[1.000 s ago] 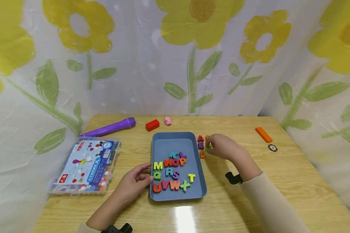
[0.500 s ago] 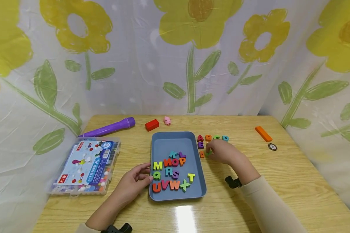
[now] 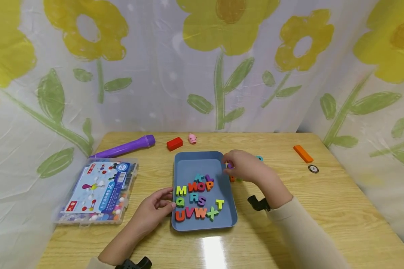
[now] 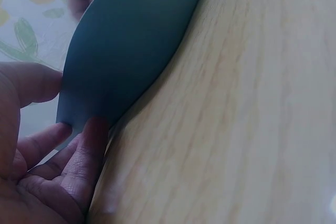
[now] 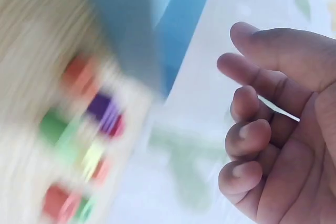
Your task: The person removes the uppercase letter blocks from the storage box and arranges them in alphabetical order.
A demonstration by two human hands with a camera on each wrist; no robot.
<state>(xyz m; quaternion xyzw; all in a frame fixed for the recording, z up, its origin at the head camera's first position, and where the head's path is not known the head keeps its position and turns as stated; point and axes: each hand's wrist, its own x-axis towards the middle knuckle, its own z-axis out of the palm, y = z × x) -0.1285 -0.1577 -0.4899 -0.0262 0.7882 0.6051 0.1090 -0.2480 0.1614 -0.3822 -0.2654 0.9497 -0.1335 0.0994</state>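
Note:
A blue tray (image 3: 198,164) sits mid-table with several coloured foam letters (image 3: 196,198) lying in its near half. My left hand (image 3: 170,200) holds the tray's left rim, thumb on the wall and fingers against its base; the left wrist view shows this hand (image 4: 68,111) on the tray's wall (image 4: 131,40). My right hand (image 3: 227,168) hovers over the tray's right rim with nothing in it; in the right wrist view its fingers (image 5: 247,135) hang loosely curled. More letters lie on the table right of the tray, mostly hidden by that hand; a blue one (image 3: 259,158) and an orange one (image 3: 232,179) show.
A purple tube (image 3: 124,148), a red block (image 3: 175,144) and a pink pig (image 3: 192,139) lie behind the tray. A clear plastic box (image 3: 97,190) is at the left, and an orange block (image 3: 303,154) and a small round disc (image 3: 313,169) at the right. Flowered curtains close in the table.
My right hand left the letters on the table right of the tray and moved left, over the tray's right rim. The left hand and the tray have stayed put.

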